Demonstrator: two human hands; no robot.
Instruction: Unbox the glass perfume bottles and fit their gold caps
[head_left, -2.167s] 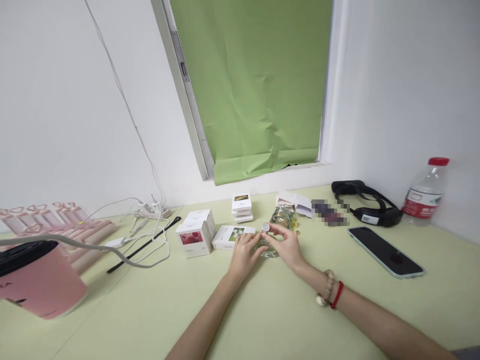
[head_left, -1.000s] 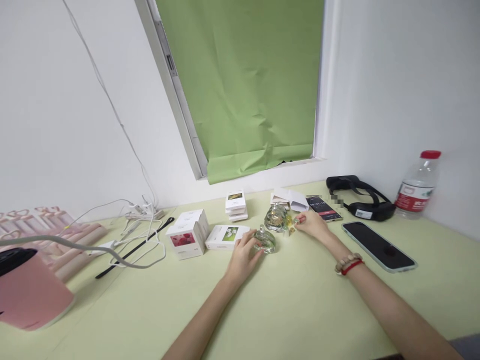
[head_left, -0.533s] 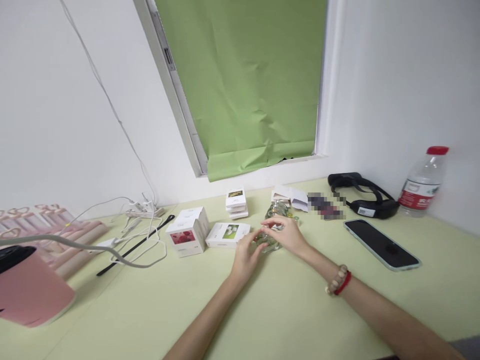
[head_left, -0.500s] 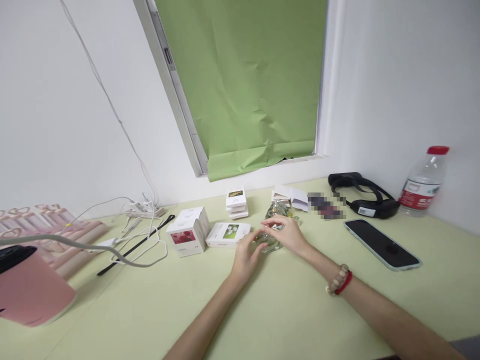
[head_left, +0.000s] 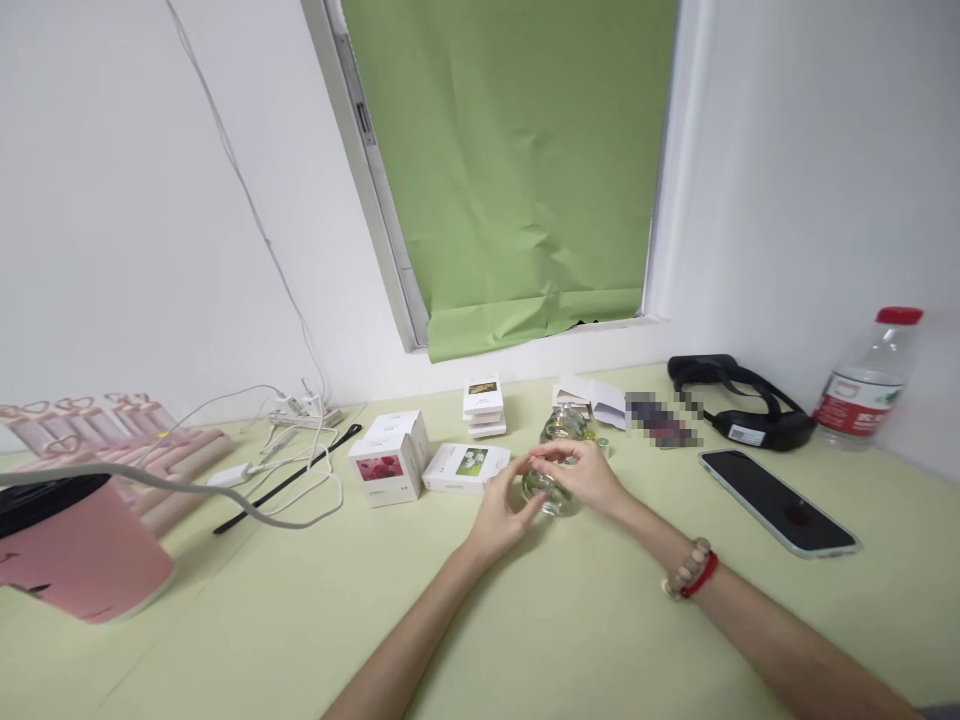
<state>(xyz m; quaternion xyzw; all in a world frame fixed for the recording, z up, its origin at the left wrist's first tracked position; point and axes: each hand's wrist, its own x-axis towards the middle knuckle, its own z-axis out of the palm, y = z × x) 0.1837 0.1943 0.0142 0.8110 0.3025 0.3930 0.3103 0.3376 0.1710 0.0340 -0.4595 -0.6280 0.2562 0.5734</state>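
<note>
**Head view: left hand (head_left: 504,515) and right hand (head_left: 589,478) meet at a glass bottle (head_left: 553,497)**

The glass bottle stands on the pale green table (head_left: 360,640), just right of the middle of the frame and below its centre. The left hand is curved around the bottle's near left side, thumb low and fingers higher, clamped on the glass. The right hand arches over the bottle from the right, its fingertips gathered at the top beside the left fingers; what they pinch, if anything, is hidden, so their grip cannot be told. A beaded bracelet (head_left: 688,570) and a red band (head_left: 702,577) circle the right wrist.

Just behind the hands is more clear glassware (head_left: 561,420), with a small green ball (head_left: 604,444) to its right. Left of the hands lie a flat white box (head_left: 463,468) with a white-flower picture and, beside it, white cartons (head_left: 388,465) showing red flowers. A stack of small white boxes (head_left: 484,405) sits farther back.

Toward the right edge are a phone (head_left: 780,502), a black headset (head_left: 772,425) and a red-capped water bottle (head_left: 859,395). A pink cup (head_left: 82,560) fills the lower left.
</note>
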